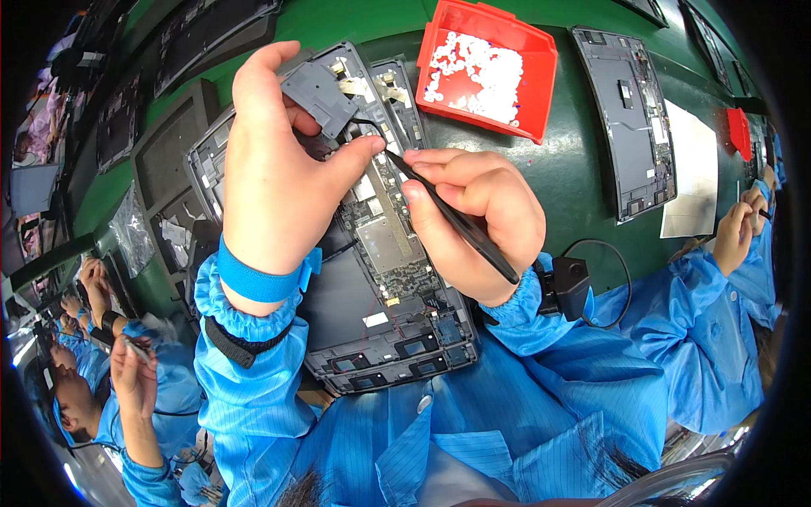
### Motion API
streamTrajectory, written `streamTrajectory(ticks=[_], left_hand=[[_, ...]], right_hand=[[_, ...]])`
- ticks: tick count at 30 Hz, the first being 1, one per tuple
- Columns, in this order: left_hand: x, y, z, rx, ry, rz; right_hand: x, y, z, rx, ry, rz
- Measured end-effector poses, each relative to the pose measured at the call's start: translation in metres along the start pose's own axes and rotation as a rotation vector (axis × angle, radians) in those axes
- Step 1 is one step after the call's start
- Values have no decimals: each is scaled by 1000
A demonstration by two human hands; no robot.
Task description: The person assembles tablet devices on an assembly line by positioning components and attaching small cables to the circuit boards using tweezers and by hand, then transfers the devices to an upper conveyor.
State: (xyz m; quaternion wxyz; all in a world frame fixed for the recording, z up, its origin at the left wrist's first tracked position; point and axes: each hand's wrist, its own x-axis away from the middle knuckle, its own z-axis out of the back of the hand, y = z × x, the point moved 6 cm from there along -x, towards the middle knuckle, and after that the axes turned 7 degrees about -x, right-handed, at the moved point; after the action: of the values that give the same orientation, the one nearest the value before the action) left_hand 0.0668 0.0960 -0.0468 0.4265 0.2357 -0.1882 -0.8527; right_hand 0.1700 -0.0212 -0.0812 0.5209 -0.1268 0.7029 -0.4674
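Observation:
Two opened laptop chassis lie stacked before me; the upper laptop chassis (334, 296) shows a long circuit board (387, 245). My left hand (274, 186), with a blue wrist strap (262, 275), is closed around a flat dark grey plate (321, 95) tilted over the chassis's far end. Its thumb reaches down to the board. In my right hand (490, 203) are black tweezers (456, 221), pinched between thumb and fingers. Their bent tip lies beside the left thumb, at the plate's lower edge. Fingers behind the plate are partly hidden.
A red bin (541, 93) of small white pieces stands beyond the right hand. Further right, another laptop chassis (621, 118) overlaps a pale sheet (693, 177). A dark tray (177, 139) sits left. Co-workers' hands (735, 232) show at right and left.

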Motion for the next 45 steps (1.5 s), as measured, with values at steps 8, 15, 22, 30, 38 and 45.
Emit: streamTrajectory(ticks=[8, 15, 22, 30, 38, 45], left_hand=[[1, 2, -3, -44, -39, -62], [27, 3, 47, -165, 95, -49], [132, -63, 54, -257, -153, 277], [145, -50, 49, 44, 133, 288], [112, -48, 64, 665, 208, 391], [125, -62, 49, 891, 196, 467]], right_hand=[[0, 3, 1, 8, 64, 101], [10, 6, 21, -162, 218, -140], [43, -17, 19, -71, -141, -456], [62, -23, 17, -311, -52, -465], [48, -22, 17, -230, -82, -476], [55, -27, 28, -383, -72, -525]])
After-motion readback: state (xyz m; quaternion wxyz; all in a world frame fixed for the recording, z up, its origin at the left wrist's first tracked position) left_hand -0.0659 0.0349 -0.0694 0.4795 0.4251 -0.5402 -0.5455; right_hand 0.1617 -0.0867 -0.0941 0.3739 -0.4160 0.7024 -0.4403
